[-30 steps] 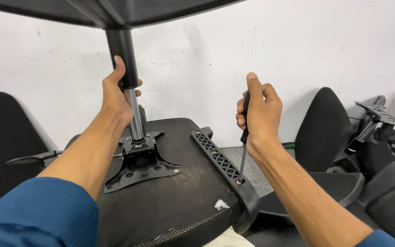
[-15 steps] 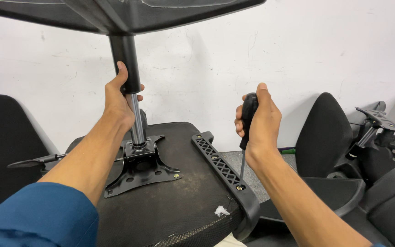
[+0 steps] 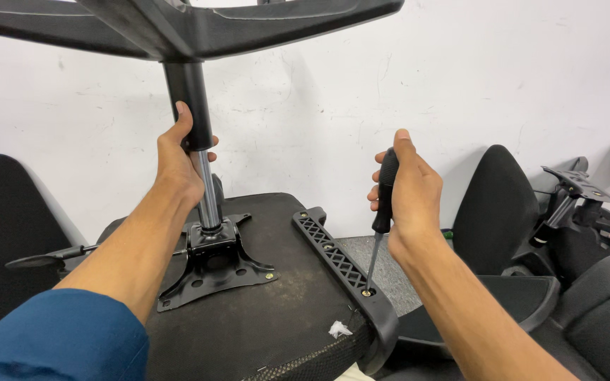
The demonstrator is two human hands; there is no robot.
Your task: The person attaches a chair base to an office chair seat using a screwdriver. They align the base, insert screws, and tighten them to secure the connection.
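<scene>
Both forearms rose from the bottom corners of the frame toward its middle. The left hand (image 3: pixel 180 156), left of centre and higher, was curled in a full grip, thumb pointing up, wrist nearly straight; a blue sleeve covered that arm near the lower left corner. The right hand (image 3: pixel 405 190), right of centre, was closed in a fist (thumb upward), its fingers apparently wrapped tight, though the palm faced away.

Gas-lift column (image 3: pixel 202 162) on upturned seat (image 3: pixel 270 310), armrest bracket (image 3: pixel 340 264) right of it
</scene>
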